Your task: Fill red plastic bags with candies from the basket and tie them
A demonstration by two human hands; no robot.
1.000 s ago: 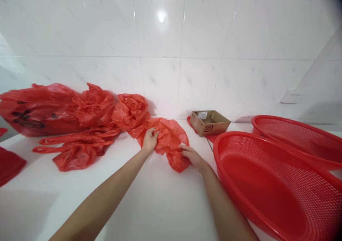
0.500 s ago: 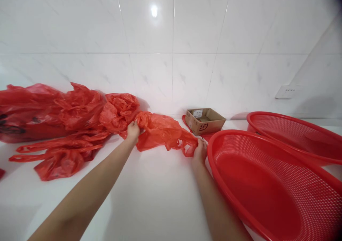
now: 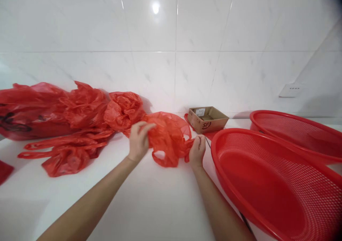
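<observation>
A crumpled red plastic bag hangs between my two hands just above the white counter. My left hand pinches its left edge with thumb and fingers closed on the plastic. My right hand is fisted around the bag's right end, close to the rim of the nearer red basket.
A heap of more red plastic bags lies along the tiled wall at the left. A small open cardboard box sits by the wall. A second red mesh basket stands behind the nearer one at the right. A wall socket is above them.
The bag was stretched wide between my hands half a second ago; now the hands have come closer together and lifted, bunching the bag up.
</observation>
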